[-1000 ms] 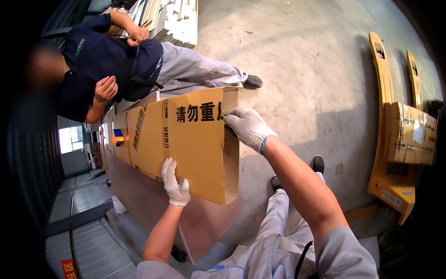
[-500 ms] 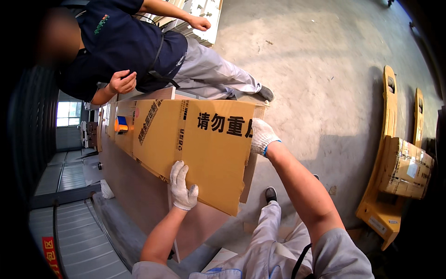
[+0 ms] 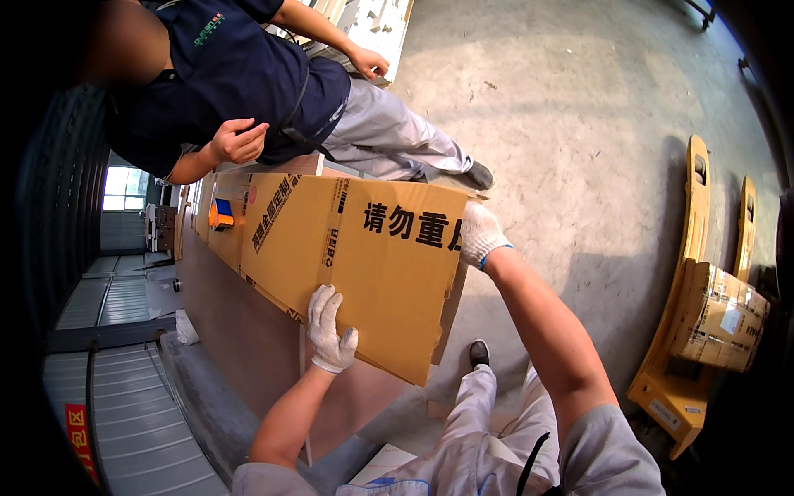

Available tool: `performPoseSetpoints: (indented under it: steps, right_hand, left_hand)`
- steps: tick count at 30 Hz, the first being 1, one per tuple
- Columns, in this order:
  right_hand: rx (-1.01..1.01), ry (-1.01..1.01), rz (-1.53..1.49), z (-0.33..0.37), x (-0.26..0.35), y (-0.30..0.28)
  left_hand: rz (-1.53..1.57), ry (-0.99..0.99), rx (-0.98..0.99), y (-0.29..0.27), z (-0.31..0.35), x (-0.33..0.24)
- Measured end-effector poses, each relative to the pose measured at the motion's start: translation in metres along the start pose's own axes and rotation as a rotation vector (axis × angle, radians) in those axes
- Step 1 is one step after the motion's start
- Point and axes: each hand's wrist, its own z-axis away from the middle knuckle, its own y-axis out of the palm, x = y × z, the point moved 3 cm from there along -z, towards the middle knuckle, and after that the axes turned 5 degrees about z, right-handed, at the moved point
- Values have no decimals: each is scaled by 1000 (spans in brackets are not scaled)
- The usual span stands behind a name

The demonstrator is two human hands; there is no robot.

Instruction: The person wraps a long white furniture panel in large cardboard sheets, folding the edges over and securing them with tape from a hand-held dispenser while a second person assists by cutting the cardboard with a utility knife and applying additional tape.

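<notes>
A long brown cardboard sheet (image 3: pixel 389 289) with dark print lies over stacked flat boards (image 3: pixel 240 306). My left hand (image 3: pixel 331 331), in a white knit glove, rests on the sheet's near edge with its fingers stretched out and the thumb apart. At the sheet's right end, my right hand (image 3: pixel 483 234), gloved the same way, is closed around the edge; its fingertips are partly hidden. A small orange and blue object (image 3: pixel 221 215) sits farther left on the cardboard.
Across the stack stands a co-worker in a dark shirt (image 3: pixel 248 83), one hand (image 3: pixel 238 141) raised above the boards. A yellow pallet jack (image 3: pixel 674 331) carrying a carton (image 3: pixel 719 318) stands on the concrete floor at right. White stacked pieces (image 3: pixel 389 33) are behind the co-worker.
The view has shifted slightly, so the sheet and the co-worker appear a little farther right. Both my hands keep nearly the same places on the cardboard.
</notes>
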Motion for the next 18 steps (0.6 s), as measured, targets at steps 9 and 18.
performPoseSetpoints:
  steps: [9, 18]
  right_hand:
    - [-102, -15, 33, -3, -1, -8]
    - [-91, 205, -502, 103, -3, -60]
  left_hand:
    - [-14, 6, 0, 0, -2, -2]
    - [-18, -2, -11, -9, 11, -4]
